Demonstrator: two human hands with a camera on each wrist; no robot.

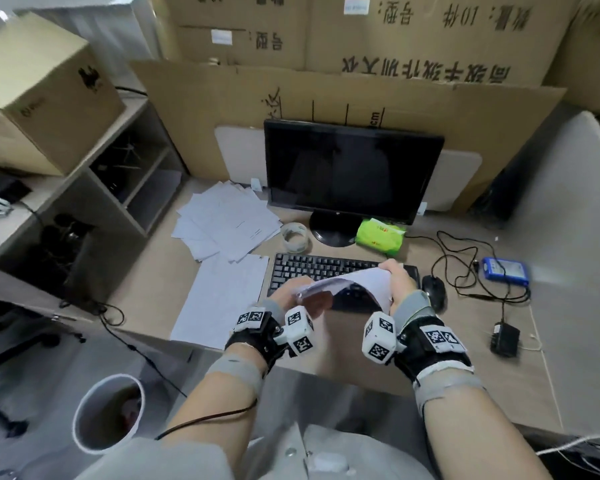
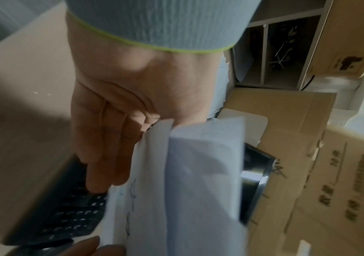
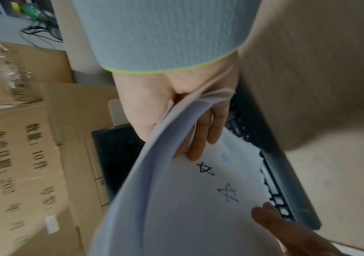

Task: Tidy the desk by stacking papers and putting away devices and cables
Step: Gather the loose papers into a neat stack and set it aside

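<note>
A bent bundle of white papers (image 1: 355,281) hangs just above the black keyboard (image 1: 312,268). My left hand (image 1: 286,293) holds its left end, and my right hand (image 1: 400,278) pinches its right end. In the left wrist view, the fingers (image 2: 111,155) lie under the papers (image 2: 198,181) and the thumb is hidden. The right wrist view has the thumb on top and the fingers (image 3: 200,138) beneath the papers (image 3: 187,207), which bear drawn stars. Loose papers (image 1: 226,223) are scattered left of the monitor (image 1: 354,174). A single sheet (image 1: 222,299) lies nearer. A blue device (image 1: 505,269) with a black cable (image 1: 465,268) lies at the right.
A mouse (image 1: 433,291), a black adapter (image 1: 505,338), a tape roll (image 1: 295,237) and a green packet (image 1: 380,235) lie on the desk. Open shelves (image 1: 118,188) stand at the left. Cardboard boxes (image 1: 395,46) rise behind the monitor. A white bin (image 1: 84,410) stands on the floor.
</note>
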